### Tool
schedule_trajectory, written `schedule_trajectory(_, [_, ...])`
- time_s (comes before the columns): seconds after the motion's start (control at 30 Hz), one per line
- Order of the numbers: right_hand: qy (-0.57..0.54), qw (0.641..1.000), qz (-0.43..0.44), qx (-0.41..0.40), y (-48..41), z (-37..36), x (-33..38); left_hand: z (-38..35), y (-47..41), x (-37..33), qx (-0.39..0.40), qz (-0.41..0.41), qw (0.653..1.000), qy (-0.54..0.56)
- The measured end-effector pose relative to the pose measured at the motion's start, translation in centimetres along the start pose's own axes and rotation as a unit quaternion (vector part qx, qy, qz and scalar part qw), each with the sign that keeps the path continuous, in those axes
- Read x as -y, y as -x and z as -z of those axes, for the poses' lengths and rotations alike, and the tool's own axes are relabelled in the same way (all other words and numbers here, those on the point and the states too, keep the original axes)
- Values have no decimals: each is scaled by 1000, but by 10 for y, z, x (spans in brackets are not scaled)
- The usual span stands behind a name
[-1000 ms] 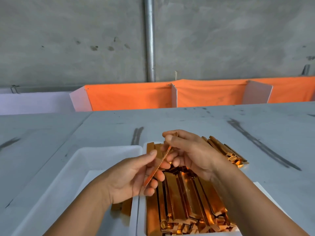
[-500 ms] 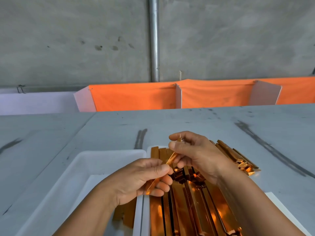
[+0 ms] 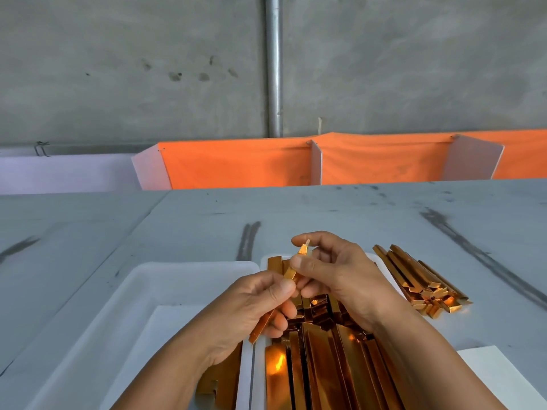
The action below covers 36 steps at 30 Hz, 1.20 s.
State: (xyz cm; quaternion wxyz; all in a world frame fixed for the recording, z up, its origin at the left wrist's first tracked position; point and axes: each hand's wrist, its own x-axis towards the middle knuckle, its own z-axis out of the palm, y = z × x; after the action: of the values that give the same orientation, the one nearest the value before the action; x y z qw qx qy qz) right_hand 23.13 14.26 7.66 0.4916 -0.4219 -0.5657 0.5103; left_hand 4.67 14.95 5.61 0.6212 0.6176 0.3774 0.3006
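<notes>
Far left: left tray [image 3: 142, 291], white plastic and shallow, stands on the grey table [image 3: 192, 226]. A few flat gold pieces [image 3: 225, 380] lie along its right side, partly under the wrist.

Left of centre: left hand [image 3: 248, 312], above the seam where the two trays meet. Its thumb and curled fingers pinch the gold strip around its lower half.

Centre: gold strip [image 3: 288, 274], long, narrow and shiny, held in the air between both hands. It slants from a lower end below the left fingers up and to the right, ending in a small bent tab at the top.

Right of centre: right hand [image 3: 340, 276], higher and farther from the camera. Its thumb and forefinger are closed on the strip's upper end just beneath the tab, and its other fingers are curled behind.

Below the hands: right tray [image 3: 259, 377], white, touching the left tray. It is packed with stacked gold strips [image 3: 322, 365] lying lengthwise.

Right: loose pile [image 3: 414, 276] of like strips, lying on the table just beside the right tray.

Lower right: white sheet [image 3: 497, 377], flat on the table.

Back row: orange cloth [image 3: 236, 164] hung along the table's far edge, split by white dividers [image 3: 316, 164]. A metal pipe [image 3: 273, 69] runs upright on the concrete wall [image 3: 118, 69].
</notes>
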Motion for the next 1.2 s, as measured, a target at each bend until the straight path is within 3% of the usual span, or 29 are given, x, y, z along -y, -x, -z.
schedule_trajectory(0.3, [9,1000,13,-10,-3,-1,-7,-1,-3,11,-45,-49,995,-80])
schedule_trajectory(0.43, [-39,999,-7,17,1,4,-3,0,-1,9,-24,-12,999,42])
schedule_trajectory(0.63, [-79,996,-13,29,0,7,-3,9,2,10,43,50,977,204])
schedule_trajectory(1.2, [-72,994,15,86,7,10,-1,19,3,17,210,114,927,290])
